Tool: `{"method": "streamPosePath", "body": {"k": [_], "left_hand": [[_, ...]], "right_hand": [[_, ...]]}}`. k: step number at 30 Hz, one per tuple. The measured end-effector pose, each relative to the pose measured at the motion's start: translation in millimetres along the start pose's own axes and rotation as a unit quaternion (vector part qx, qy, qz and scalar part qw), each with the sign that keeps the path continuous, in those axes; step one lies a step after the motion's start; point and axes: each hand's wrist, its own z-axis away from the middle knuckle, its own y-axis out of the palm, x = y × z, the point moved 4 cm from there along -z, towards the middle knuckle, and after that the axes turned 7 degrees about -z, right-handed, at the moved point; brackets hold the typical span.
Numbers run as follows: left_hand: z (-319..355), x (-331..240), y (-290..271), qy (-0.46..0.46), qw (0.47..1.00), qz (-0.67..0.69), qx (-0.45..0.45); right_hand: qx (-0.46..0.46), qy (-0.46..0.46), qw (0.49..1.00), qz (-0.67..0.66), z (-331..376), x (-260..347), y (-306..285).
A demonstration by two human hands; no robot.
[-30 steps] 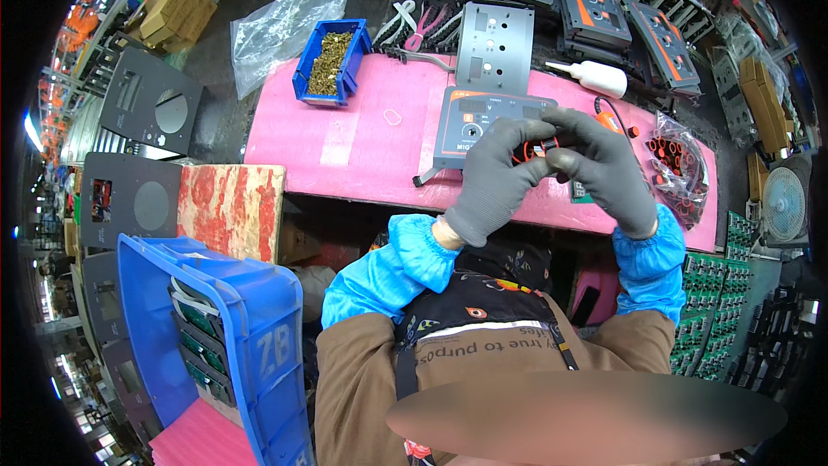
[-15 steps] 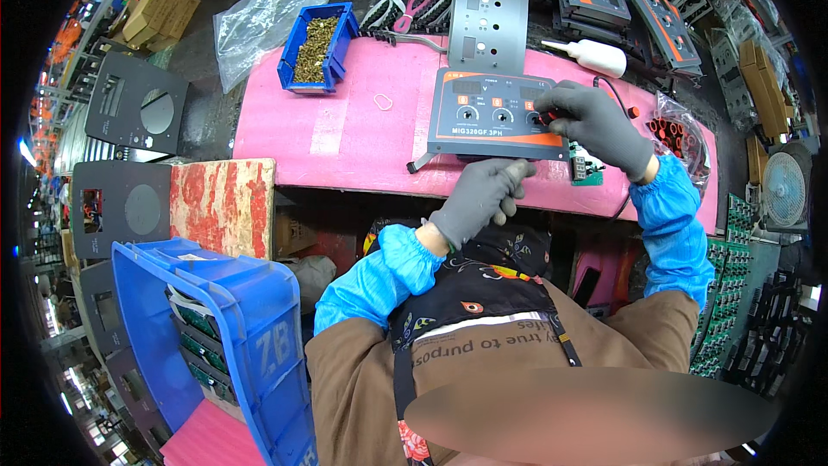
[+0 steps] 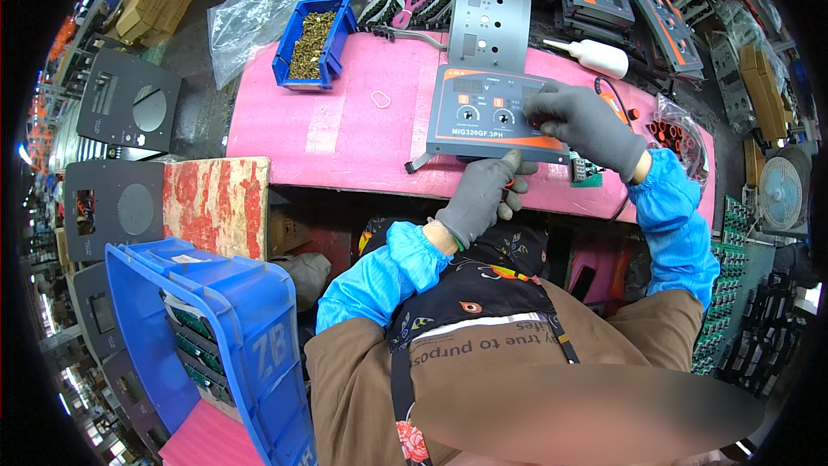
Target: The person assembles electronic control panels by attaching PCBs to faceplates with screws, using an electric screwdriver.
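Note:
A grey control panel (image 3: 483,116) with an orange stripe and round dials lies on the pink work surface (image 3: 345,129), one corner raised on a small leg. My left hand (image 3: 483,194), in a grey glove, grips the panel's near edge with the thumb on top. My right hand (image 3: 586,125), also gloved, rests on the panel's right half. Its fingertips are pinched around a small dark part against the panel face, and most of that part is hidden under the fingers.
A blue bin of brass screws (image 3: 315,34), a blank grey panel (image 3: 490,26), a white squeeze bottle (image 3: 599,56), a bag of red parts (image 3: 677,134) and a small green circuit board (image 3: 586,171) surround the work. A blue crate (image 3: 216,328) and a red-painted block (image 3: 216,203) stand at my left.
Both hands were together near my chest around a small part. The right hand moved out onto the panel's right side, and the left hand dropped to grip the panel's near edge.

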Motion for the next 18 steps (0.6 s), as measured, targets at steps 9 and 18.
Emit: {"method": "streamPosePath", "body": {"k": [9,18], "left_hand": [[1,0,1,-0.017,1.0,0.021,-0.005],[-2,2,3,-0.019,0.999,0.04,-0.009]], "right_hand": [[-0.003,0.011,0.999,0.038,4,-7,7],[-0.054,-0.012,0.995,0.078,8,-9,17]]}}
